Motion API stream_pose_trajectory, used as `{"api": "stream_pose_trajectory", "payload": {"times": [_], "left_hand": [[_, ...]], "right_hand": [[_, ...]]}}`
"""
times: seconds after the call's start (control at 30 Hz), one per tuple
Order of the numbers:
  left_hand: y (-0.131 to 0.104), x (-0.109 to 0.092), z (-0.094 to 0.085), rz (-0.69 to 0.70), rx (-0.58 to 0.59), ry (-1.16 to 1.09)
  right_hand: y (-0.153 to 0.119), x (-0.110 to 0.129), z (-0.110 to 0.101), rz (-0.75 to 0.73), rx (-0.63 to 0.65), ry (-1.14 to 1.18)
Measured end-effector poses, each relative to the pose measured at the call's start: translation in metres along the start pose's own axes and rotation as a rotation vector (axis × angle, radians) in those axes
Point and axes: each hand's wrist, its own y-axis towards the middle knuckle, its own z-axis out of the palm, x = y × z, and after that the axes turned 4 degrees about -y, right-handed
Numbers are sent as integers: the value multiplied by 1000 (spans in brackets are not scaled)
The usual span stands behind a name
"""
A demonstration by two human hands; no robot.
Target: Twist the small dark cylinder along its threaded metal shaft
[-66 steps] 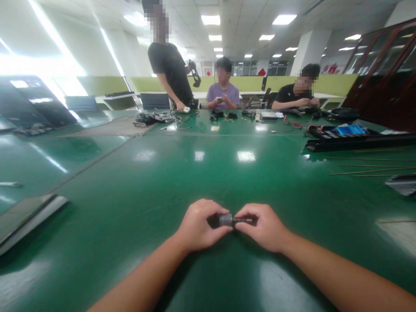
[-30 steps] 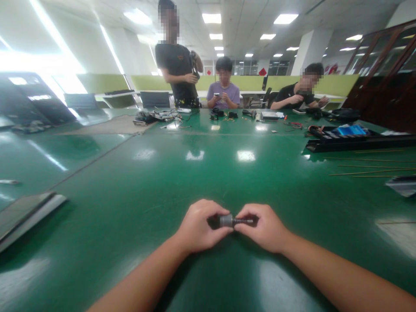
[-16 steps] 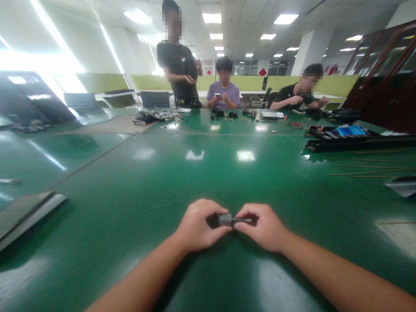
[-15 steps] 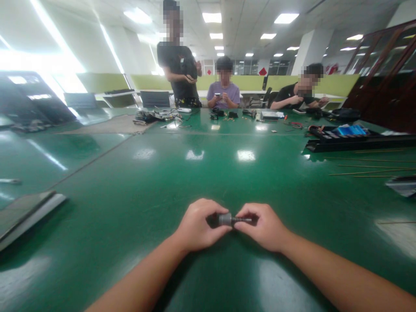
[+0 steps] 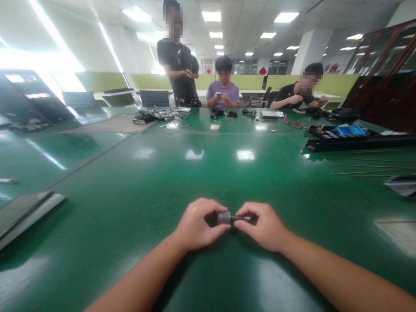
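Observation:
A small grey metal cylinder (image 5: 224,217) lies level between my hands, just above the green table (image 5: 182,177). From its right end runs a thin, dark, ridged shaft (image 5: 242,218) with a brighter tip. My left hand (image 5: 198,225) is closed round the cylinder, thumb below and fingers above. The thumb and forefinger of my right hand (image 5: 264,225) pinch the shaft close to the cylinder. Whether the two are one piece or separate parts, I cannot tell. A dark part at the cylinder's left end is mostly hidden in my left palm.
Left lies a flat panel-like object (image 5: 29,216). At right are a long black rail (image 5: 357,144), a blue packet (image 5: 351,130) and several thin rods (image 5: 373,167). Cables and electronic parts (image 5: 156,115) lie along the far side, where several people stand or sit.
The cylinder has shifted very slightly left, and a bit more of the shaft shows between my hands. Both hands keep their grip. The standing person's hands have moved.

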Motion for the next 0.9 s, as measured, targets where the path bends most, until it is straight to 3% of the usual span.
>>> {"api": "stream_pose_trajectory", "payload": {"times": [0.9], "left_hand": [[2, 0, -2, -19, -15, -21]], "right_hand": [[-1, 0, 3, 30, -29, -4]]}}
